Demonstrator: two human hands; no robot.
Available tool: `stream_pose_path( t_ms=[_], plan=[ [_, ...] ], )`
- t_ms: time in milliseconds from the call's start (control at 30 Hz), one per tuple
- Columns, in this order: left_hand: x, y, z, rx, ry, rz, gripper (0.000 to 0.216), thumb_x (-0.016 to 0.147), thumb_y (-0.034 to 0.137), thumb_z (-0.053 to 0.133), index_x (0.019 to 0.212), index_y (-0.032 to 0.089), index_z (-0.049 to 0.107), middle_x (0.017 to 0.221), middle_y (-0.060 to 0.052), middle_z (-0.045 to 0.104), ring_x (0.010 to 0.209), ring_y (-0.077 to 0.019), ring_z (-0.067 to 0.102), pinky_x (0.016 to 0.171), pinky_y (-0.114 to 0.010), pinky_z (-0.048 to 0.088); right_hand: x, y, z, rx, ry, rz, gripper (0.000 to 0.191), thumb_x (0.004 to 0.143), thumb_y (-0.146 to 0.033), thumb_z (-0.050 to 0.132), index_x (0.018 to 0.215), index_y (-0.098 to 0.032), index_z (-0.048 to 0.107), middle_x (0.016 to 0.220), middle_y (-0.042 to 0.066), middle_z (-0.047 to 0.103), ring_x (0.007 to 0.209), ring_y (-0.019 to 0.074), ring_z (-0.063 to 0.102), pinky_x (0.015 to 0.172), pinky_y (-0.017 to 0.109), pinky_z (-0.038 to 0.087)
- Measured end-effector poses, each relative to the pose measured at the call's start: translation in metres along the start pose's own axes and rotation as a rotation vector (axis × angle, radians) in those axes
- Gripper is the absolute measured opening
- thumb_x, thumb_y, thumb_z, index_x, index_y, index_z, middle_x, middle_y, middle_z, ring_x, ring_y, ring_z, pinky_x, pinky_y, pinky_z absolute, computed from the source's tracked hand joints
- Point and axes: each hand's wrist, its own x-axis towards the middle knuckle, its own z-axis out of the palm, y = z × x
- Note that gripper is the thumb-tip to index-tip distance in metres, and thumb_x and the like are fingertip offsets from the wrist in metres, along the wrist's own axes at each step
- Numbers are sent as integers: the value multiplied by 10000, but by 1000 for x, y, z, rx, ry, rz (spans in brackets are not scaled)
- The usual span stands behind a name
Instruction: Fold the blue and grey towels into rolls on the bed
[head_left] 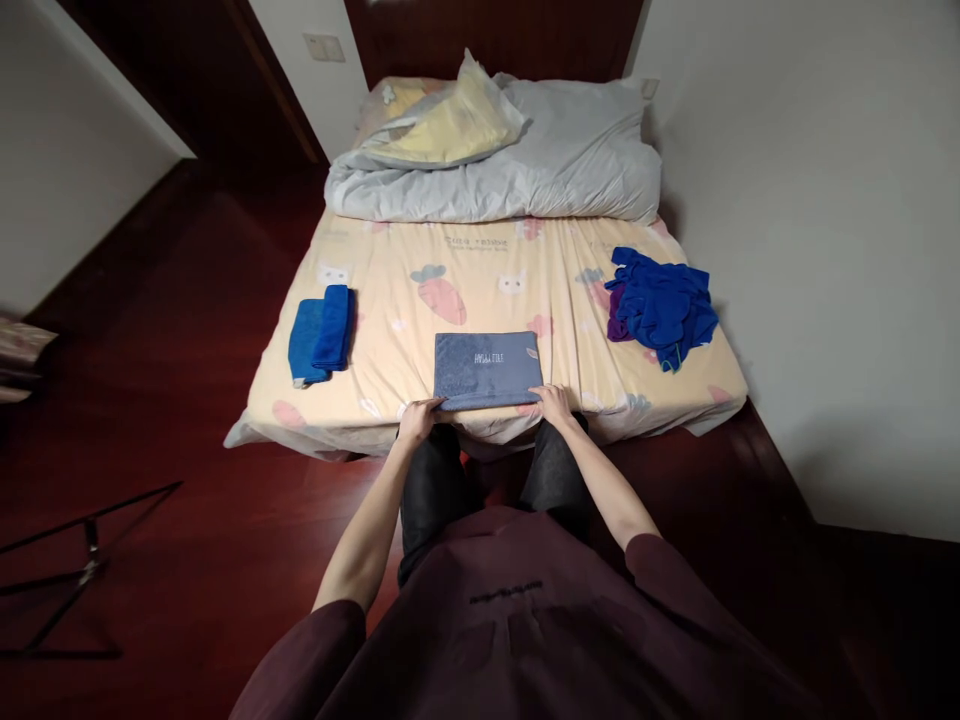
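The bed (394, 315) bears a lettered grey-blue towel (486, 375)

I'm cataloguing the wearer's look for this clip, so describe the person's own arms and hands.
The left hand and right hand are bare, without gloves. The forearms are uncovered too, with no watch or bracelet to be seen. Dark maroon sleeves end near the elbows; they belong to a matching top with small dark lettering.

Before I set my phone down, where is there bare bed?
Bare sheet separates the folded blue cloths from the gray-blue towel, and that towel from the cloth pile. Crowded: the far end, heaped with bedding.
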Motion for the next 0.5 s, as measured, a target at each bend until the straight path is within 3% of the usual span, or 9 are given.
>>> stream_pose_path(
  t_ms=[200,300,500],
  plan=[
    [-28,-7,3,-164,43,-86,422,813,225,551,1157,174,790,1175,-114,792,1048,-272,749,993,-393,594,-28,11,6,350,107,113,463,714,8,628,1039,-233,854,1080,50,832,1033,246,771,986,354,576],
    [-20,-3,13,-224,116,-120,438,871,318,547,1221,126,727,1206,-150,766,1067,-255,732,963,-363,595,-23,7,16,541,220,235,322,734,-89,638,980,-174,828,1030,78,827,973,238,768,928,337,586],
    [1,4,25,-238,218,-193,394,903,420,559,1131,125,689,1001,-132,761,919,-235,712,868,-333,572,-12,-2,34,592,359,364,246,808,-358,642,890,-140,719,844,100,757,749,228,692,712,317,561]
  ],
)
